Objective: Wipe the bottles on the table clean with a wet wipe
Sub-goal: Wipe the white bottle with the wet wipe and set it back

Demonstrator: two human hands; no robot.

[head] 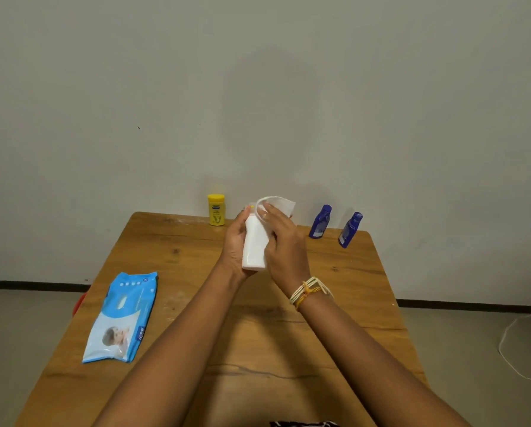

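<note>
My left hand grips a white bottle from its left side and holds it upright above the middle of the wooden table. My right hand holds a white wet wipe against the bottle's upper part. The wipe drapes over the bottle's top and hides its cap. A yellow bottle stands at the table's far edge. Two blue bottles stand at the far right.
A blue pack of wet wipes lies flat on the table's left side. A plain wall rises right behind the table. A white cable runs over the floor at the right. Something red shows under the table's left edge.
</note>
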